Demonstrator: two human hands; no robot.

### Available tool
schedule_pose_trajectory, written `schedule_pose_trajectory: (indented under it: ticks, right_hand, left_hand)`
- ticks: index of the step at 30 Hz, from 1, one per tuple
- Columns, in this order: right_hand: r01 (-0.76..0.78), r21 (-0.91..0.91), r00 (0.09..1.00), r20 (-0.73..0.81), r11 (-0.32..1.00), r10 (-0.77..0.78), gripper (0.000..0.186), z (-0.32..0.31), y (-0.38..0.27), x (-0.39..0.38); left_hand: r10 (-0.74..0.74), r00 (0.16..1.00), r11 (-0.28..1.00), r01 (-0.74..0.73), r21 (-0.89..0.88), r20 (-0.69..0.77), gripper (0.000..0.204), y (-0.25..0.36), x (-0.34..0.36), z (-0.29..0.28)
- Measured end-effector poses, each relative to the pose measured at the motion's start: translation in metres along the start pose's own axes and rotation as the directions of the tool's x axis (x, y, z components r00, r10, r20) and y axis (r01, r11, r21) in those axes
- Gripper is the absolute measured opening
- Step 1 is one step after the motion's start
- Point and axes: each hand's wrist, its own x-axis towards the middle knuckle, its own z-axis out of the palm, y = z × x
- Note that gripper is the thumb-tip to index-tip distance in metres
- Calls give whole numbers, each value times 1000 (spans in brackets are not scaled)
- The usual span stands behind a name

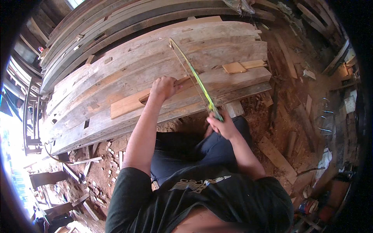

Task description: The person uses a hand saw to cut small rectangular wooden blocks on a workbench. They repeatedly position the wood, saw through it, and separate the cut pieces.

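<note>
My left hand [164, 87] grips a narrow wooden piece [185, 82] lying over a pale board [125, 105], its fingers wrapped down onto the wood. My right hand [221, 125] is closed on the handle of a hacksaw-like saw with a green and yellow frame [198, 82]. The saw slants away from me across the narrow piece, just right of my left hand; whether the blade touches it I cannot tell. Beneath lies a stack of wide weathered planks [155, 42]. Two short light offcuts [234, 68] rest on the planks to the right.
Long dark boards [113, 21] are piled behind the stack. Scrap wood [277, 159] and small blocks [110, 155] litter the dirt floor [281, 89] on both sides. Metal frames [33, 116] stand at the far left. My legs are bent under the near edge of the stack.
</note>
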Motion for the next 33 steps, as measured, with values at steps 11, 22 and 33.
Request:
schedule_pose_trajectory:
  ticks: [11,22,33]
  right_hand:
    - [39,80,999,-18,996,-37,27,8,-3,67]
    - [-17,141,998,-56,990,25,26,-3,4,-5]
    - [-13,106,1000,-24,994,16,28,-3,-1,47]
  left_hand:
    - [37,999,999,-37,31,-3,43,6,-4,0]
    - [49,999,999,-49,0,-6,41,0,1,-1]
    - [5,999,1000,-5,-2,-33,42,7,-2,1]
